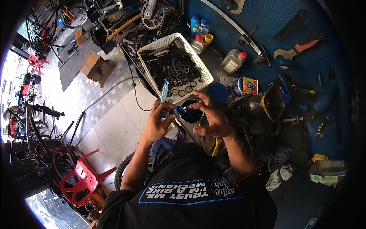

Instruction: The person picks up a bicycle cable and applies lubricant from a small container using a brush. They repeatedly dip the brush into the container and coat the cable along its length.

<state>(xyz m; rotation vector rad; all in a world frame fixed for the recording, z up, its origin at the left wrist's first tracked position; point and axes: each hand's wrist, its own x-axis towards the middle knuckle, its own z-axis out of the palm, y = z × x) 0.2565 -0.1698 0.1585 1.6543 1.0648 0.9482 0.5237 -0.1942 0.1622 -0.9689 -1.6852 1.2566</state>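
Observation:
My left hand (155, 124) grips a slim light-blue stick (164, 93) with a dark blue tip, pointing away from me; its exact kind is unclear. The same hand also pinches a small round part (178, 110) smeared with something blue. My right hand (214, 122) is beside it, thumb and fingers apart, one fingertip at the blue smear on the part. Under the fingers stands an open round tub (195, 119) with dark blue contents, partly hidden by my right hand.
Beyond my hands sits a cream perforated basket (204, 72) of rings and metal parts. To its right are bottles, a grey jug (233, 61), a blue lid (218, 93) and a cut plastic container (272, 103). A red plastic chair (84, 173) stands at lower left.

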